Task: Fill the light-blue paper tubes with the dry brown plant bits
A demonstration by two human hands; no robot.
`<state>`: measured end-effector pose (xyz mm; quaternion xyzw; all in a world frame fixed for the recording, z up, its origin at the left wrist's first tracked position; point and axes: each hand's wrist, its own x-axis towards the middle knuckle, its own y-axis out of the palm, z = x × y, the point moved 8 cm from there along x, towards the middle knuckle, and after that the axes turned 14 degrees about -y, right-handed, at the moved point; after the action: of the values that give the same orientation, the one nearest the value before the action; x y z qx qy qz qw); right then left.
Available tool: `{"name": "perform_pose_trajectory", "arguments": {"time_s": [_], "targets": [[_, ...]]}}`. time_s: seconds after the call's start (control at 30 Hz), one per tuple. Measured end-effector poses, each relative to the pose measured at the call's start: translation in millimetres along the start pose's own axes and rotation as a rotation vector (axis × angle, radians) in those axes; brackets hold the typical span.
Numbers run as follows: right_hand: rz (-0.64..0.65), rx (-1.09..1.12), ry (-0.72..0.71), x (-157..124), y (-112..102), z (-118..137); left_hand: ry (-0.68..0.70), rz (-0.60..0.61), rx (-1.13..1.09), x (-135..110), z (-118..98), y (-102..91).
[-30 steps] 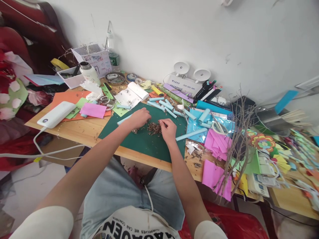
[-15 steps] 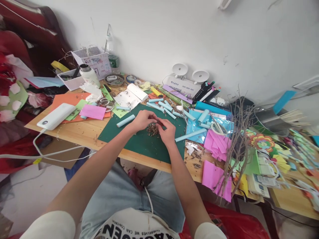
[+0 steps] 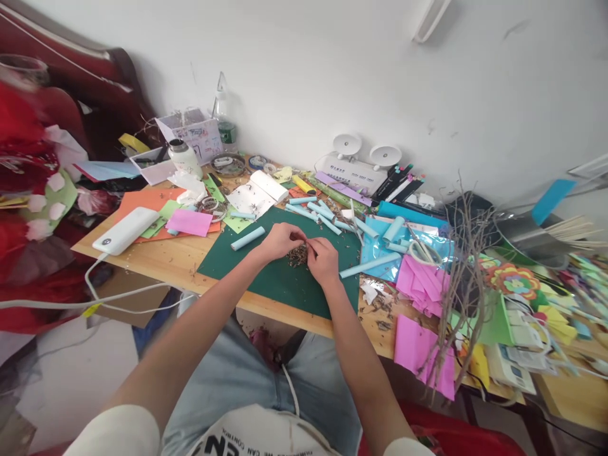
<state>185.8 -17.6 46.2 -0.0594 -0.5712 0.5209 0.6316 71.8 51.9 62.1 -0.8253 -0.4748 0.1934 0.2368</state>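
My left hand (image 3: 284,240) and my right hand (image 3: 323,258) meet at their fingertips over a dark green mat (image 3: 280,291). Both are closed in a pinch; whatever lies between the fingers is too small to make out. Just beneath them is a small heap of brown dried bits (image 3: 297,256). A light blue paper tube (image 3: 247,239) rests on the mat left of my left hand. Several more blue tubes (image 3: 327,221) lie loosely beyond my hands, and a longer one (image 3: 370,265) lies to the right of my right hand.
A white power bank (image 3: 126,230) with a cable sits at the table's left. Behind stand an open white bottle (image 3: 185,158) and a lamp unit (image 3: 354,166) by the wall. On the right are scissors (image 3: 422,252), pink paper (image 3: 422,351) and a bundle of dry twigs (image 3: 463,285).
The view has shifted, so the whole scene appears slightly further right and lower. My hands stay together above the brown heap, fingertips still pinched.
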Motion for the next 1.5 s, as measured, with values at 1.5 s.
{"name": "perform_pose_trajectory", "arguments": {"time_s": [1.5], "targets": [[-0.119,0.481,0.286,2.0,-6.6,-9.5,-0.314,-0.073,-1.001,-18.6,49.0,28.1]]}}
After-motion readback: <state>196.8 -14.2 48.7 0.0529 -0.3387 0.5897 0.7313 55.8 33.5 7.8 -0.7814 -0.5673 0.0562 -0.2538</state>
